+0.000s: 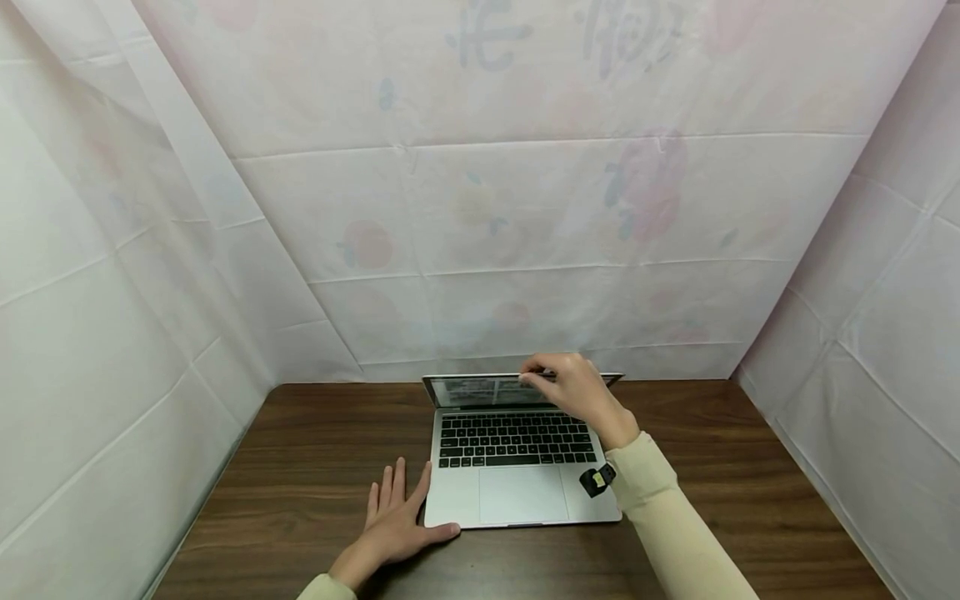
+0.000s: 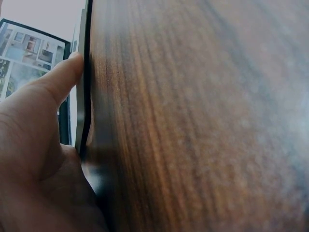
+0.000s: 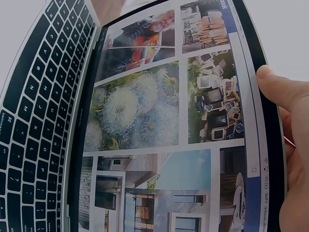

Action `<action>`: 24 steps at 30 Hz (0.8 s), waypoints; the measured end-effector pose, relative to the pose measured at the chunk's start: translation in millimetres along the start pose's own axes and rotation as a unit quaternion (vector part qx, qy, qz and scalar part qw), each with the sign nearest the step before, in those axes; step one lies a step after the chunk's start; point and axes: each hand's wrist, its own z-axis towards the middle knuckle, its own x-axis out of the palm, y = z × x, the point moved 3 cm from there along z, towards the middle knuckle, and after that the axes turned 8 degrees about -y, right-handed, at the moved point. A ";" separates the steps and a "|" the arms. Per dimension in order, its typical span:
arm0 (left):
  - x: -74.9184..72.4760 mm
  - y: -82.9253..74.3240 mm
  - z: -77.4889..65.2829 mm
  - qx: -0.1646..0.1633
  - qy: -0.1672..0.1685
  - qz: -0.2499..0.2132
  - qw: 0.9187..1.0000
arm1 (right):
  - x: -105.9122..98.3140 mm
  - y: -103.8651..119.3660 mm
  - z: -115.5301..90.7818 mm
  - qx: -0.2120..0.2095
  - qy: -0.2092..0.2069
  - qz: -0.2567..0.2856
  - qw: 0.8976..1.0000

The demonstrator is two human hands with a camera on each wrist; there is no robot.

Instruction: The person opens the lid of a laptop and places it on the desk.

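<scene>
A silver laptop point(image 1: 522, 492) with black keys lies on the wooden table, its screen point(image 1: 480, 390) raised and lit. My right hand point(image 1: 573, 387) pinches the top edge of that screen, thumb on the display side and fingers behind it. In the right wrist view the thumb point(image 3: 275, 87) presses the dark bezel, and the display point(image 3: 145, 111) shows several pictures. My left hand point(image 1: 393, 521) lies at the laptop's front left corner with its fingers spread. Its thumb reaches along the front edge, and the index finger runs beside the left side.
The dark brown table point(image 1: 300, 475) extends to both sides of the laptop. Pale printed cloth point(image 1: 525, 208) hangs behind the table, and white cloth walls point(image 1: 885, 317) stand at left and right. A small black device point(image 1: 597, 480) is strapped to the right wrist.
</scene>
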 end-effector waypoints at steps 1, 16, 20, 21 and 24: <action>-0.3 -0.5 -0.2 0.002 -0.002 -0.002 1.000 | -0.1 -0.3 0.4 0.000 0.001 0.001 1.000; -2.1 -2.6 -0.4 -0.004 0.000 0.000 1.000 | -1.8 -3.8 8.0 0.017 0.013 0.025 0.999; -2.3 -3.5 -0.7 -0.005 0.006 -0.001 1.000 | -2.7 -4.5 8.8 0.018 0.012 0.028 0.999; -2.3 -3.7 -0.8 -0.006 0.009 -0.001 1.000 | -2.9 -4.8 9.0 0.018 0.012 0.028 0.999; -2.9 -4.9 -1.4 -0.011 0.016 0.002 1.000 | -3.3 -5.2 9.6 0.022 0.015 0.028 0.999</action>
